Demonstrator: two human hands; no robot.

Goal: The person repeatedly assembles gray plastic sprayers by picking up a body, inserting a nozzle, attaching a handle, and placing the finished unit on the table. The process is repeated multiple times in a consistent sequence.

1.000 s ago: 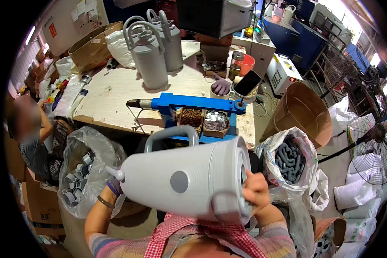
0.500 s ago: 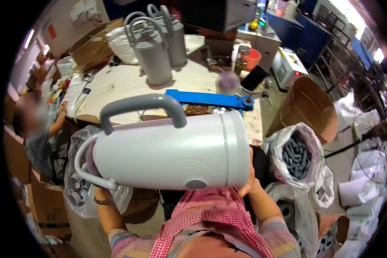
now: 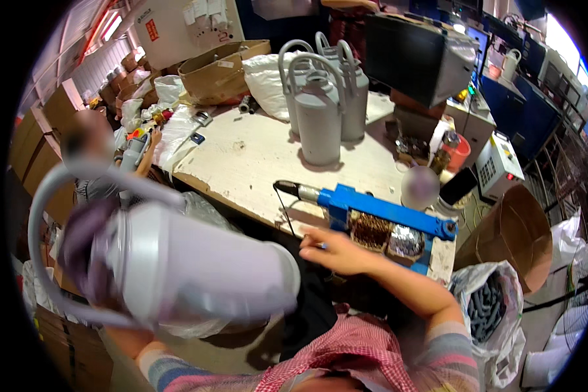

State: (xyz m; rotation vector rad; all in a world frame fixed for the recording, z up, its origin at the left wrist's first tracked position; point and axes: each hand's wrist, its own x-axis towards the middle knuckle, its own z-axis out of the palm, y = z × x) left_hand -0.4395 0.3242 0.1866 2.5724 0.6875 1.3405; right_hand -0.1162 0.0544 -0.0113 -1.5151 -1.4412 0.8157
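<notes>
A seated person in a workshop holds a large grey pot [image 3: 219, 261] in the air, off the front edge of a pale desk [image 3: 242, 147], to the person's left. The pot lies tilted on its side, neck to the left, base to the right. The left hand [image 3: 88, 238], in a purple glove, grips the neck end, blurred by motion. The bare right hand [image 3: 336, 251] is off the pot, at the desk's front edge; its fingers are loosely bent, and whether they pinch something small cannot be told.

The work seems well along on this pot: a hoop [image 3: 42, 228] already arches from its neck. Blur hides the small fittings, so what is left to do on it is unclear. At least three standing pots [image 3: 320, 130], also hooped, are grouped toward the desk's far edge and look equally complete.

Near the desk's front right corner sits a blue tool [image 3: 389, 212], with no pot at it. Just beside it are brass bits [image 3: 370, 232] and silver bits [image 3: 405, 240]. Beyond the desk's right edge, a bag [image 3: 513, 287] holds many loose grey handles [image 3: 487, 313], apparently unused.
</notes>
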